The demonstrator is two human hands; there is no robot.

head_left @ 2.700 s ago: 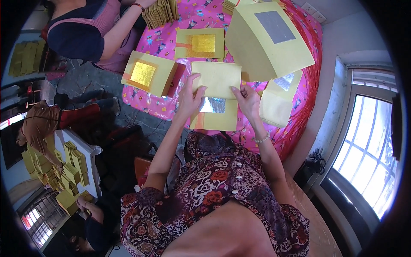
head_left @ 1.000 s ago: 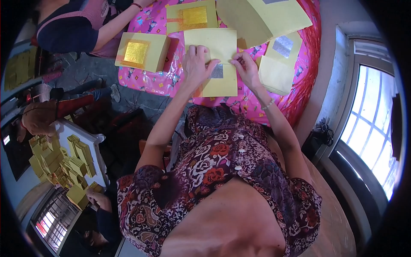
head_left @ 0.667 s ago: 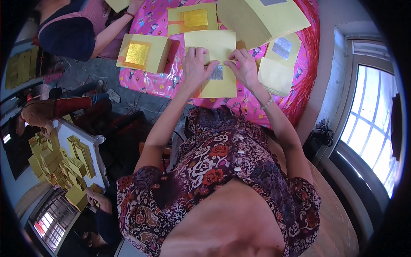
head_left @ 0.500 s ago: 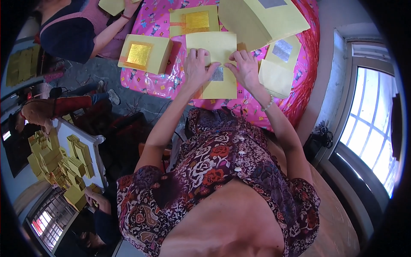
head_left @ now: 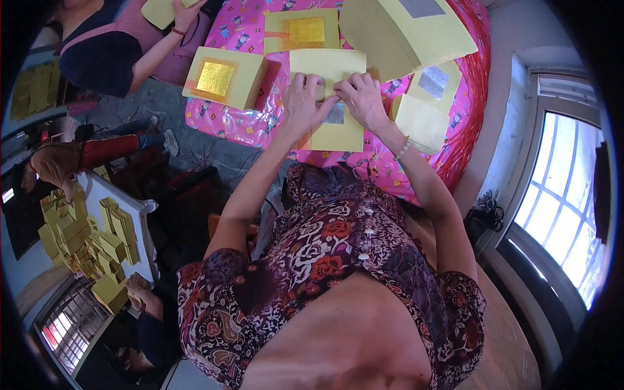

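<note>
Two yellow paper areas lie in front of me: a plain one (head_left: 328, 62) at the top and a lower one (head_left: 344, 138) with a silver foil square (head_left: 334, 116). My left hand (head_left: 304, 104) presses on the left side of the paper, its fingers curled and thumb pointing inward over the foil. My right hand (head_left: 361, 99) is closed on the paper's right side, thumb and fingertips near the left thumb. Between the thumbs the paper is partly hidden, so I cannot tell whether it is one folded sheet or several.
A pink patterned plastic cover (head_left: 260, 133) lies under the papers. A yellow stack with gold foil (head_left: 216, 78) stands left; a tall yellow stack (head_left: 390, 39) leans behind; another stack (head_left: 422, 123) sits right. Red strands (head_left: 478, 84) hang along the right edge. Other people work at left.
My right hand's fingers have drawn inward and curled onto the paper, nearer my left hand. My left hand stays nearly in place. The view has shifted slightly.
</note>
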